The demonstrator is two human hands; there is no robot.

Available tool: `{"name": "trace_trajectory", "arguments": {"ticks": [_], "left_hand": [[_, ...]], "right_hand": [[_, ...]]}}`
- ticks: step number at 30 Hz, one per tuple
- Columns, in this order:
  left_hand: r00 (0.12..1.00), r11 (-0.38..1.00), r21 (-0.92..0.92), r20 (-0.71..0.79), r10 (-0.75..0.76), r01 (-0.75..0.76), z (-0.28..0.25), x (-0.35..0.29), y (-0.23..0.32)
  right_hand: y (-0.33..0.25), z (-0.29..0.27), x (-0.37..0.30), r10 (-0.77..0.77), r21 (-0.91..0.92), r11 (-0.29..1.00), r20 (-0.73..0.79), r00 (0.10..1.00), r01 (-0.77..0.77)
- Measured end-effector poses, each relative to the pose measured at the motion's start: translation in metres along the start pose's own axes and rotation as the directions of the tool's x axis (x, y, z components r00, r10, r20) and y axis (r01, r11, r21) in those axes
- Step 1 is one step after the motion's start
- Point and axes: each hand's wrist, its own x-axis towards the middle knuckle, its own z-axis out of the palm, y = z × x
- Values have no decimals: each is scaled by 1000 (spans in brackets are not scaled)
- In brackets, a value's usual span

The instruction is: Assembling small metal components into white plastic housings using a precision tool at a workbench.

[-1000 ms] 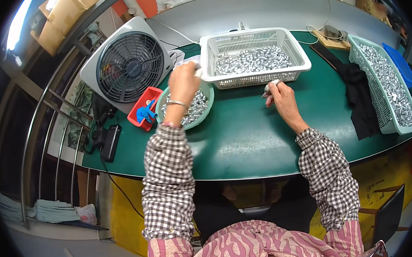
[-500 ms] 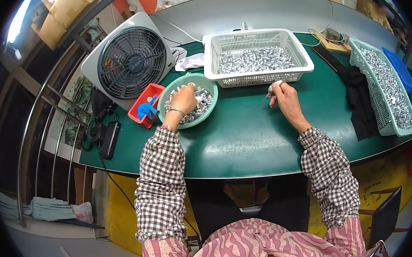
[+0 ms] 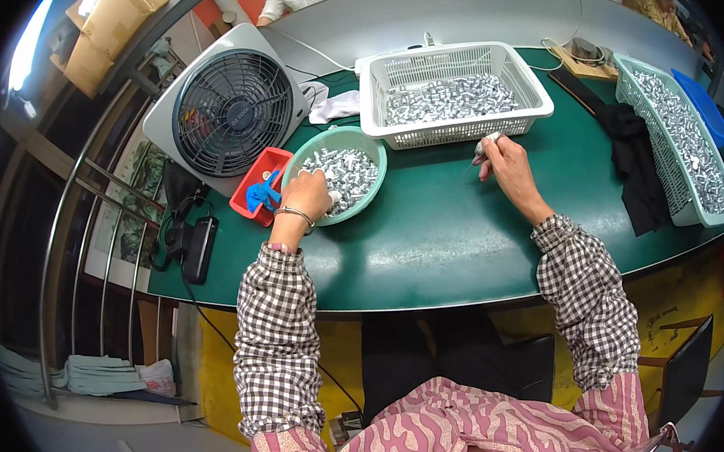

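My left hand (image 3: 305, 196) is over the left side of a round green bowl (image 3: 383, 164) full of small silvery metal parts (image 3: 348, 170). Its fingers are bent down, with white coverings on some tips; whatever they pinch is hidden. A bracelet circles that wrist. To the right, my right hand (image 3: 509, 169) is closed in front of the white basket (image 3: 456, 135), above the green tabletop. From its fingers a thin pointed metal tool (image 3: 469, 167) sticks out to the left; its exact kind is unclear. White wrapping shows at the fingertips.
More silvery parts lie in the white basket and in a long pale-green basket (image 3: 668, 162) at the right. A red tray (image 3: 243, 202) with a blue cloth-like piece adjoins the bowl. A box fan (image 3: 232, 109) stands at back left, a black cloth (image 3: 637, 173) at right. People sit beyond the partition.
My left hand has drawn back from the middle of the bowl toward its near-left rim. My right hand stays at nearly the same spot, its pointed tool still in it.
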Motion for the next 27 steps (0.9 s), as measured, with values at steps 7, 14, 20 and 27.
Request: {"name": "trace_trajectory", "arguments": {"ticks": [7,14,20,27], "left_hand": [[974,953,-245,-177,138,-179,5,20,7],[962,963,-226,-259,84,-145,-16,23,34],[969,992,-81,-234,80,-101,-14,12,42],[949,994,-69,-310,57,-82,-36,-4,57]], "right_hand": [[-3,1,0,-14,27,1000,-16,1000,14],[-1,-2,1,-42,41,998,-72,997,45],[-4,-2,-1,-53,42,998,-40,998,55],[6,-6,4,-65,42,997,-66,996,68]]}}
